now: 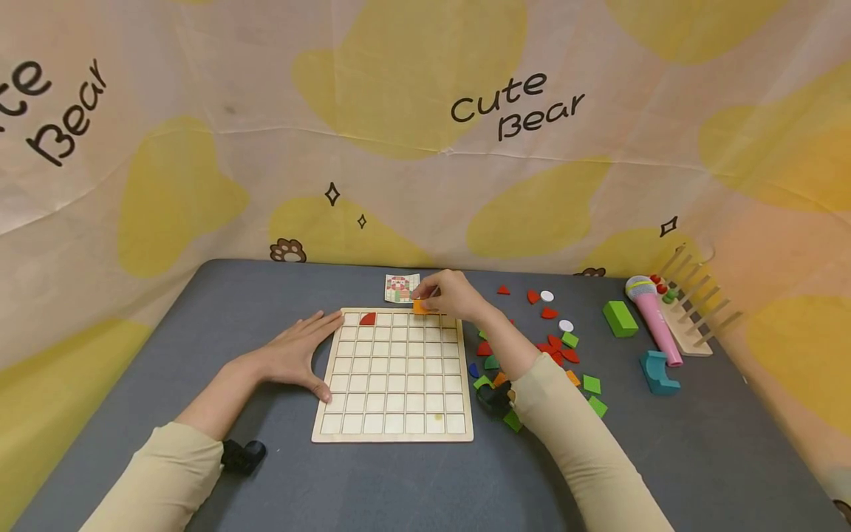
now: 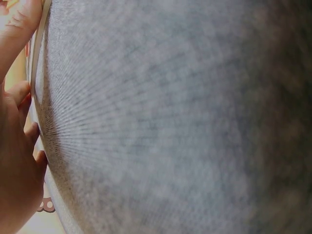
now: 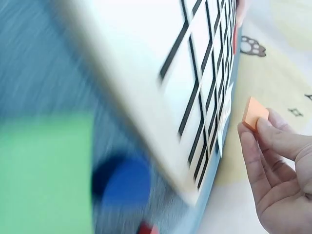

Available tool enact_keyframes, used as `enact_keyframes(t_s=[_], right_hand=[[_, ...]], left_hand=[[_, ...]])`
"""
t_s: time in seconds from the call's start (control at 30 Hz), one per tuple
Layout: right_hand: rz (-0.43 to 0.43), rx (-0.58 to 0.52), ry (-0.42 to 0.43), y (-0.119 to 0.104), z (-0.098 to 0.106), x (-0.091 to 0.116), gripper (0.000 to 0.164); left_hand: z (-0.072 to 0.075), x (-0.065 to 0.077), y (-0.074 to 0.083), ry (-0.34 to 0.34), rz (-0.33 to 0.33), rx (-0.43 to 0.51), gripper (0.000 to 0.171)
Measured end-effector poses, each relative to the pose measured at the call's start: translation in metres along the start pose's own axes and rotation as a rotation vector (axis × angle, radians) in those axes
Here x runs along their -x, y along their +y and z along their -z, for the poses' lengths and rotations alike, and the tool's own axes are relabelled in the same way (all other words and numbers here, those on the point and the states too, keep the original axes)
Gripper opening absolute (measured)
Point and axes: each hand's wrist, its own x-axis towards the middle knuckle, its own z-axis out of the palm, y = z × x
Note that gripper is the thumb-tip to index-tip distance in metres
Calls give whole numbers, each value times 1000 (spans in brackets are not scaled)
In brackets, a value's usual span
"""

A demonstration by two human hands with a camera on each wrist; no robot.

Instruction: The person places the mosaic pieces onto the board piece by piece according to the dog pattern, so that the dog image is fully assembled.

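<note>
I've got my right hand (image 1: 455, 294) pinching an orange tile (image 3: 254, 114) in its fingers; left hand (image 1: 291, 355), thumb and fingers apart, touches the grid board (image 1: 397, 383) at left, prob to steady it.

my left hand (image 2: 19, 161) cut by its wrist-view edge, green piece (image 3: 46, 175) blurred in right-wrist view, card (image 1: 402, 288) too small to read

Saw at right a pink microphone (image 1: 655, 316) beside a wooden peg rack (image 1: 691, 340), a green block (image 1: 620, 318) and teal curved block (image 1: 657, 374) nearby, and a printed cloth (image 1: 399, 174) behind.
</note>
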Motion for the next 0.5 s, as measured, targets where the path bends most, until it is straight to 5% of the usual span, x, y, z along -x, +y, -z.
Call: enact_keyframes(t_s=[0.5], right_hand=[[-62, -26, 48, -27, -31, -18, 15]], left_hand=[[1, 0, 2, -5, 2, -1, 140]])
